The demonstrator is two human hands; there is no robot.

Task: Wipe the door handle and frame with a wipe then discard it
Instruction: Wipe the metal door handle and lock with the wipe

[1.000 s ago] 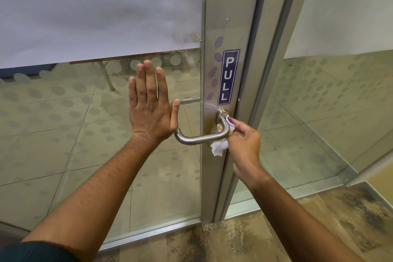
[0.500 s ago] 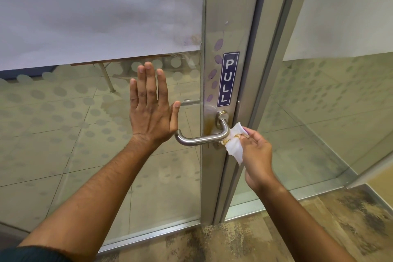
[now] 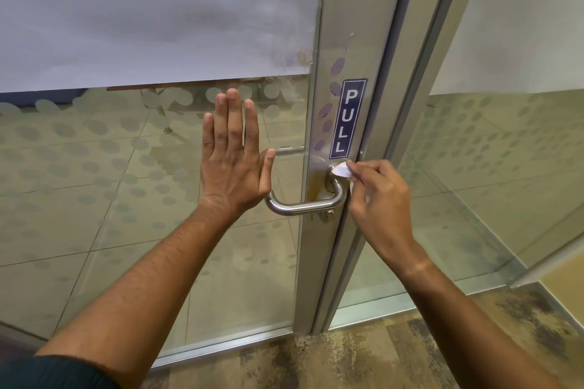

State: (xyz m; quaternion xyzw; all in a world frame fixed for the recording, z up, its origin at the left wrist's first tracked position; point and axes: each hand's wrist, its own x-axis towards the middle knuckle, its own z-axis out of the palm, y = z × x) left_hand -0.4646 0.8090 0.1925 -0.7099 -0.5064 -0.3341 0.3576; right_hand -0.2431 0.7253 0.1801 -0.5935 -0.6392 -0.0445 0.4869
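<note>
A steel lever door handle [image 3: 305,206] juts from the grey metal door frame [image 3: 350,25], below a blue PULL sticker [image 3: 346,119]. My right hand [image 3: 377,199] pinches a small white wipe [image 3: 341,170] and presses it on the top of the handle's base, where it meets the frame. My left hand [image 3: 235,161] lies flat on the glass pane [image 3: 126,183] just left of the handle, fingers spread upward, holding nothing. Most of the wipe is hidden inside my right fingers.
Frosted film [image 3: 158,9] covers the upper glass. A second glass panel [image 3: 489,167] stands to the right of the frame. Mottled brown carpet [image 3: 410,357] runs along the bottom. A brownish stain [image 3: 313,188] marks the frame behind the handle.
My right hand has lifted with the wipe from the handle's lower right bend to the top of its base. My left hand stays flat on the glass.
</note>
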